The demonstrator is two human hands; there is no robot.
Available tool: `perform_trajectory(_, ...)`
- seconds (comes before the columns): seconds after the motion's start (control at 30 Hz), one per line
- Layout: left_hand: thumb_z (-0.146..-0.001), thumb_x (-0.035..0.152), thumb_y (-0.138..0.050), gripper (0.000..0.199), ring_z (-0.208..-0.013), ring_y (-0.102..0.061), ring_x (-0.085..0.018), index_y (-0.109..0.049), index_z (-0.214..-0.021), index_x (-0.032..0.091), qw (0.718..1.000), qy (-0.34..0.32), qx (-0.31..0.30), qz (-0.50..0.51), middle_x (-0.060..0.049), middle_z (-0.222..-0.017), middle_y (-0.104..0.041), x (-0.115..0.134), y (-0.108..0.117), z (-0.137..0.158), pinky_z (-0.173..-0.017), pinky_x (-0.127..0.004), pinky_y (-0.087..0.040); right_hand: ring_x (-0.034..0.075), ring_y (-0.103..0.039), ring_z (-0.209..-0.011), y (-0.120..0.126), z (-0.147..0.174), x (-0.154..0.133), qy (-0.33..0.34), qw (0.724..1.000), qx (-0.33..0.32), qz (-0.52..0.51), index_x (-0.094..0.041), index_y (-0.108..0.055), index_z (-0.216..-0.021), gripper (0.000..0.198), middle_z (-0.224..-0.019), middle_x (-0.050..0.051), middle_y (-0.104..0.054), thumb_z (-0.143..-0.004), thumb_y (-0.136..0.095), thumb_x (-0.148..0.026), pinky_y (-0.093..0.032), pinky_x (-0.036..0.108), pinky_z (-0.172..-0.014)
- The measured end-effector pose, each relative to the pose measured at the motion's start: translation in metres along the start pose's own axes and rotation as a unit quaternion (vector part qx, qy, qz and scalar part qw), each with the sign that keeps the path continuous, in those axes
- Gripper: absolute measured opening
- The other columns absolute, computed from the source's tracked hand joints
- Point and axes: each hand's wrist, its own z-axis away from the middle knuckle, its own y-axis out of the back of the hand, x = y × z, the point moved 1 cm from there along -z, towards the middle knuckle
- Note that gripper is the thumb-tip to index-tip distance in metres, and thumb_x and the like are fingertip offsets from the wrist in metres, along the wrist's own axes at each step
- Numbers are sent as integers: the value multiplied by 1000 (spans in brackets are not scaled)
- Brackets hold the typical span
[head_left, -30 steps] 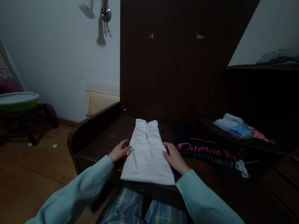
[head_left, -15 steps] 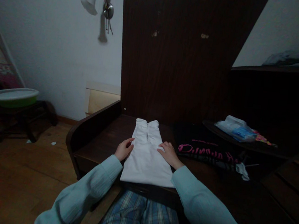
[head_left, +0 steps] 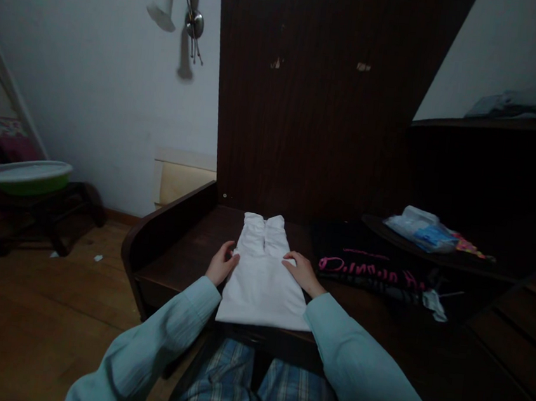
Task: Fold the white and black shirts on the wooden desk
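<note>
A folded white garment [head_left: 265, 293] lies flat on the dark wooden surface in front of me, its narrow end with two tabs pointing away. At its left edge, my left hand [head_left: 221, 264] has thumb and fingers closed on the cloth at the fold across the middle. Opposite it, my right hand [head_left: 304, 273] pinches the right edge at about the same height. The fingertips on both sides are partly hidden by the cloth.
To the right lies a black cloth item with pink lettering [head_left: 370, 272], beside a plastic packet [head_left: 422, 229] on a rounded shelf. A raised wooden side [head_left: 164, 231] bounds the left. Farther left, a green basin [head_left: 30, 181] rests on a chair.
My left hand's fingers have moved slightly forward and closed on the garment's edge. My right hand has shifted only a little. The view has moved slightly.
</note>
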Motion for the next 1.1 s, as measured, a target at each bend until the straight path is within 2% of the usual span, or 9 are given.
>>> perform_trajectory(0.13, -65, 13, -57, 45, -72, -54, -13, -50, -110, 15, 999, -25, -20, -23, -2, -86, -56, 1, 0, 1, -67, -25, -45, 17, -58, -78, -2, 1, 4, -15, 999, 2, -33, -19, -57, -74, 10, -79, 2, -63, -68, -50, -23, -42, 31, -75)
perform_trajectory(0.33, -66, 12, -57, 38, -78, -54, -16, -55, -103, 17, 992, -49, 2, -113, -4, -88, -54, 1, 3, 3, -72, -29, -46, 17, -56, -82, 2, 3, 3, -13, 1000, 5, -22, -18, -56, -81, 17, -86, 4, -61, -67, -47, -20, -42, 32, -78)
perform_trajectory(0.47, -67, 9, -53, 34, -85, -54, -18, -56, -99, 17, 985, -70, -5, -161, -5, -90, -54, 2, 4, 3, -75, -30, -45, 15, -53, -70, 5, 8, 4, -32, 999, -6, 3, -17, -57, -85, 29, -86, 4, -58, -61, -41, -11, -44, 30, -69)
perform_trajectory(0.6, -67, 7, -51, 31, -83, -55, -17, -58, -96, 17, 978, -89, -49, -182, -6, -94, -53, 3, 8, 2, -74, -29, -46, 14, -52, -65, 4, 12, 5, -13, 1000, -6, 25, -17, -57, -84, 29, -77, 2, -54, -60, -41, -9, -44, 30, -66)
perform_trajectory(0.7, -64, 6, -52, 36, -87, -54, -18, -57, -98, 17, 966, -132, -74, -210, -7, -100, -53, 6, 13, 2, -80, -33, -45, 13, -52, -61, 5, 15, 6, -18, 999, -7, 36, -15, -55, -93, 32, -81, 3, -54, -63, -47, -11, -45, 30, -64)
perform_trajectory(0.8, -65, 4, -51, 44, -108, -45, -21, -55, -106, 19, 942, -213, -93, -244, -8, -118, -49, 12, 15, 4, -94, -37, -37, 16, -55, -70, 9, 19, 3, -8, 997, 23, 69, -16, -51, -107, 41, -91, 6, -54, -67, -51, -14, -46, 32, -69)
perform_trajectory(0.87, -71, 5, -47, 40, -116, -40, -20, -56, -107, 21, 922, -245, -150, -261, -7, -123, -48, 15, 14, 5, -98, -37, -31, 19, -54, -88, 10, 23, -2, 43, 992, 28, 112, -19, -53, -108, 39, -100, 8, -56, -70, -50, -12, -44, 35, -79)
perform_trajectory(0.97, -78, 10, -42, 35, -118, -39, -21, -58, -106, 24, 907, -212, -216, -292, -5, -121, -53, 15, 11, 6, -99, -41, -28, 20, -48, -105, 6, 27, -8, 115, 979, -33, 164, -20, -60, -102, 37, -110, 7, -58, -72, -43, -5, -38, 37, -90)
perform_trajectory(1.1, -78, 13, -41, 42, -122, -35, -21, -51, -116, 28, 910, -151, -223, -316, -4, -130, -45, 8, 11, 6, -100, -44, -25, 18, -50, -107, 0, 28, -7, 117, 971, -92, 187, -19, -59, -107, 42, -113, 6, -59, -74, -38, -3, -38, 36, -92)
